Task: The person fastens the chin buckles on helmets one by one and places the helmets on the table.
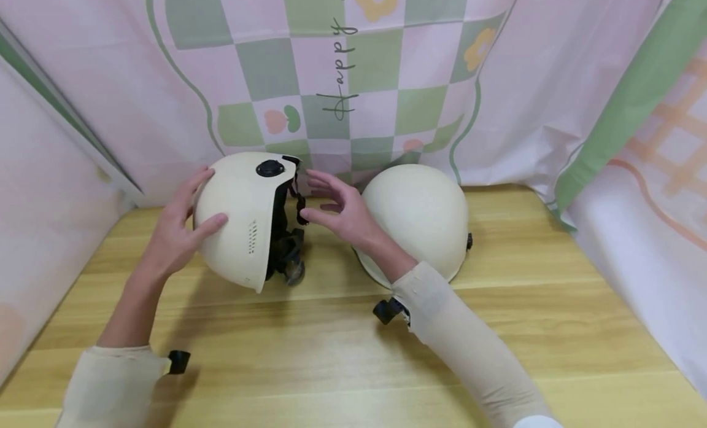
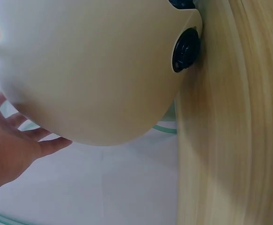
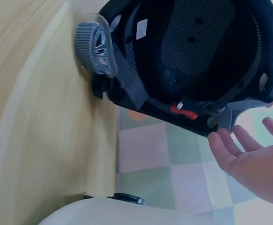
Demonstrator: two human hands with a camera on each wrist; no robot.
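A cream helmet (image 1: pixel 232 213) stands tipped on the table at left, its opening facing right. My left hand (image 1: pixel 179 228) grips the back of its dome, thumb on the near side and fingers over the far side. In the left wrist view, the dome (image 2: pixel 94 70) fills much of the frame, with a round black vent near the table. My right hand (image 1: pixel 345 213) is at the opening, fingers spread, fingertips beside the black chin strap (image 1: pixel 301 210); contact is unclear. The right wrist view shows the dark padded liner (image 3: pixel 197 42), a red buckle tab (image 3: pixel 184 111) and a bundled grey strap piece (image 3: pixel 92 47).
A second cream helmet (image 1: pixel 417 219) rests dome-up to the right, partly behind my right forearm. Both are on a wooden table (image 1: pixel 309 366). A patterned cloth (image 1: pixel 375 66) hangs behind, with more cloth (image 1: pixel 652 280) along the right side.
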